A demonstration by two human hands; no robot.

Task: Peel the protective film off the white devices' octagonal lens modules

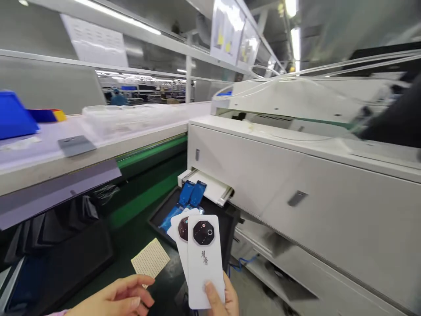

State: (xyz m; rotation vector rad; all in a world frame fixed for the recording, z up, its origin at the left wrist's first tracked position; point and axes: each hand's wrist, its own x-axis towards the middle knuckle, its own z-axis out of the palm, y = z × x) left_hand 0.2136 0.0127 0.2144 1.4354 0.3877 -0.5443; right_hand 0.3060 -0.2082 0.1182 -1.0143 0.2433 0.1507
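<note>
We stand at a factory line under long strip lights, with a dark green conveyor belt (144, 193) running away to the left and a pale workbench (49, 149) above it. To the right a large white machine (296, 175) with smooth, flat metal panels fills the view; a narrow white chute (210, 186) juts from its side.

Our right hand (220, 298) grips two white phone back covers (204, 259), fanned one over the other, thumb pressed on the front one near its lower edge. They are glossy, rounded rectangles, each with a dark octagonal camera ring near the top. Our left hand (121, 298) hangs loosely curled, fingertips touching the corner of a small beige perforated sheet (151, 259).

Just beyond the covers lies a black tray (226, 219) under the chute, holding blue film-wrapped pieces (190, 195). On the workbench sit a blue bin (15, 116), a grey flat plate (75, 145) and clear plastic trays (131, 116). A dark blurred shape at far right blocks part of the machine.
</note>
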